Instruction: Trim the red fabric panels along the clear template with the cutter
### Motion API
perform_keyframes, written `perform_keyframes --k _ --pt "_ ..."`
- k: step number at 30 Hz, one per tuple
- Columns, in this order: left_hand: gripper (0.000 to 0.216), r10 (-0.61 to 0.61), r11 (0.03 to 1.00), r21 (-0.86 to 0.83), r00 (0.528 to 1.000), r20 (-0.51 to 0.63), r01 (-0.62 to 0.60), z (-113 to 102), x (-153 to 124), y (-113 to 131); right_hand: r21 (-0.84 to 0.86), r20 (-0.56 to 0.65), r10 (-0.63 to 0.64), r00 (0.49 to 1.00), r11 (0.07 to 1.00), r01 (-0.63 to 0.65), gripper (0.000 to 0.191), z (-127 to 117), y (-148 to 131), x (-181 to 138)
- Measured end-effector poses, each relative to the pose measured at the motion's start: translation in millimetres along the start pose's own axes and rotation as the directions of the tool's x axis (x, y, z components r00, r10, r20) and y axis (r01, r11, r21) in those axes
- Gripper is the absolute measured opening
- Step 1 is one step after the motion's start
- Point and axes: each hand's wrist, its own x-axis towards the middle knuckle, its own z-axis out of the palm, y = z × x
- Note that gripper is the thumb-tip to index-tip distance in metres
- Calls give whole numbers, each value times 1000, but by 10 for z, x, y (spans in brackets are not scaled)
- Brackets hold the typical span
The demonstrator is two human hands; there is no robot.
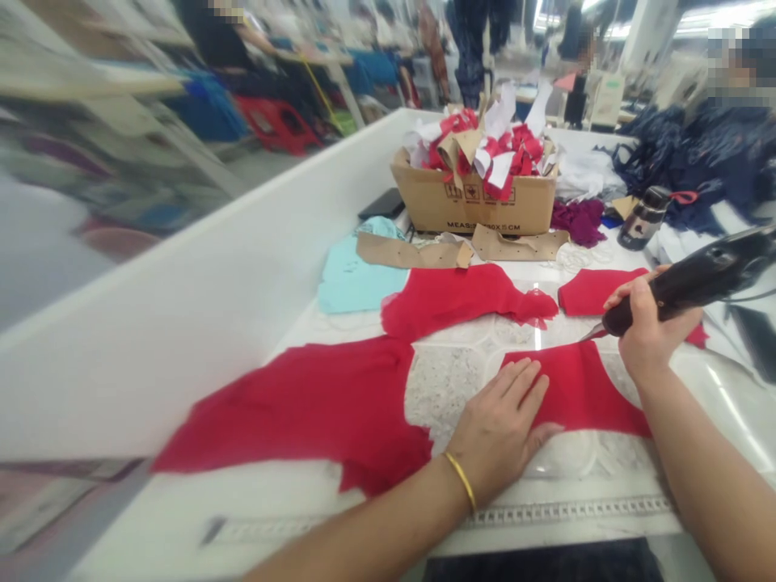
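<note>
Red panel: this red panel [575, 388] lies right of centre on the surface [151, 533], toward its near edge, inward of the tape measure [563, 511]. Long axis roughly parallel to that edge; its right end passes behind your right forearm.
Left fingers: your left hand [503, 412] lies palm down on the panel's left end, fingers extended and nearly together, thumb spread toward the near edge; nothing gripped.
Right fingers: your right hand [651, 327] is curled round the black hand tool [691, 279], closed to its girth.
Key relation: tool tip at the panel's far edge, just beside the notch of the curved right side; contact, cannot tell. Panel lies nearward and left of your right fingers, directly beneath your left ones, so left is nearer.
Neighbours: larger red piece [303, 404] toward the surface's left edge; carton [424, 198] near its far edge.
</note>
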Motion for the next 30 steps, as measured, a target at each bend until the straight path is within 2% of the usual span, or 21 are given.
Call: perform_keyframes --k 3,6,9,11,13,15,19,22,26,30 --pt "38 -26 999 -48 999 -41 24 -48 63 -65 54 7 -6 1000 999 5 29 0 -75 -4" --pt "34 -23 993 -121 998 -58 16 -89 131 -128 96 47 38 998 995 -42 31 41 -237 -111" --pt "32 -25 980 -199 998 -52 14 -95 158 -183 117 162 128 979 982 -148 31 100 -451 -323" --pt "32 -43 965 -262 999 -26 35 -88 153 -211 141 274 168 947 967 -212 26 138 -587 -475" --pt "30 -62 945 -322 998 18 64 -80 146 -229 175 370 144 918 959 -221 18 180 -691 -602" --pt "28 -75 925 -367 994 77 98 -72 151 -237 195 414 101 905 961 -196 11 228 -752 -697" --pt "20 -129 891 -409 975 182 195 -36 214 -242 158 419 74 905 975 -153 9 322 -769 -825" --pt "24 -145 880 -416 963 227 231 20 264 -255 125 401 81 913 982 -142 11 372 -750 -892" --pt "28 -122 884 -414 962 244 217 88 276 -278 90 390 96 916 986 -142 16 400 -721 -940" --pt "30 -119 878 -430 966 228 210 65 243 -273 83 402 93 911 987 -137 12 370 -703 -939"
